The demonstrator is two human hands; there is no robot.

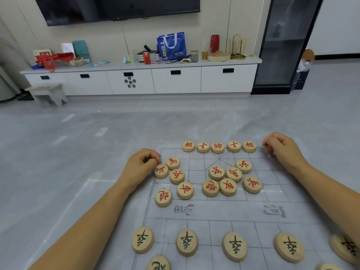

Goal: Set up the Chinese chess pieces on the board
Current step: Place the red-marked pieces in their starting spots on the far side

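Five back-row reds (217, 147) and the black pawns (187, 242) stood set on the board (214, 211), eleven loose reds (216, 172) remained; left hand (143, 164) and right hand (280, 147) curled, contents untellable.

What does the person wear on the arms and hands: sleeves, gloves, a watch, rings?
Nothing worn shows. The left hand and the right hand have no gloves; the left forearm and the right forearm are uncovered to the picture's edge, so no sleeve is visible. No watch, bracelet or ring can be seen.
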